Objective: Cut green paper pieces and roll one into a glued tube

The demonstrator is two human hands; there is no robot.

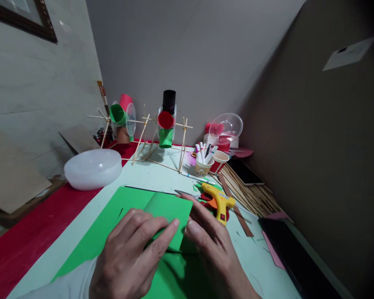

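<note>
Pale worktable (162, 174) (red edge), grey walls (187, 50)

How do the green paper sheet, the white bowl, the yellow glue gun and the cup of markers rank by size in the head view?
1. Green paper sheet, partly under both hands.
2. White bowl.
3. Yellow glue gun and cup of markers: these look about alike, and the cup sits farther from the camera, so I won't rank them.

walls (190, 50): grey, plain | picture frame (28, 18): dark, perhaps wood
</note>
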